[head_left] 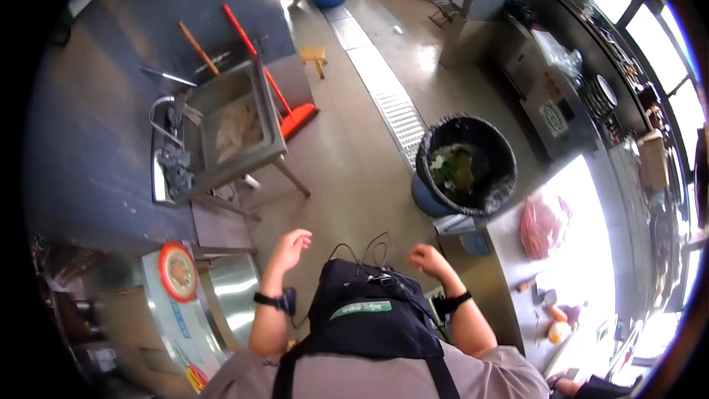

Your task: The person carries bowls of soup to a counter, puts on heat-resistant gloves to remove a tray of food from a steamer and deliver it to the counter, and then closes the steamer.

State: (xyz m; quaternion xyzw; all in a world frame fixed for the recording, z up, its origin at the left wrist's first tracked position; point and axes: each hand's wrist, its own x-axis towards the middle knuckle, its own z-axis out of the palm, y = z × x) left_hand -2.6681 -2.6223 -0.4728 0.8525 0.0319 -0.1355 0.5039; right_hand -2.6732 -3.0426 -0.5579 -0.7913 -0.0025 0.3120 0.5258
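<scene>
My left hand (290,250) is raised in front of my body, fingers loosely bent and apart, with nothing in it. It is nearest to the steel sink (275,122), which stands ahead on the left with something pale lying in its basin. My right hand (428,260) is also held up in the air, its fingers curled in and nothing showing in them. Beyond it stands a blue bin (426,196) lined with a black bag, with green scraps inside. Neither hand touches anything. Dark bands circle both wrists, and a black bag (373,325) with cables hangs at my chest.
A red broom (295,120) leans by the sink. A floor drain grate (388,96) runs ahead, past a small wooden stool (314,55). On the right, a steel counter (509,281) holds a pinkish plastic bag (545,225). A red-rimmed bowl (177,272) sits at left.
</scene>
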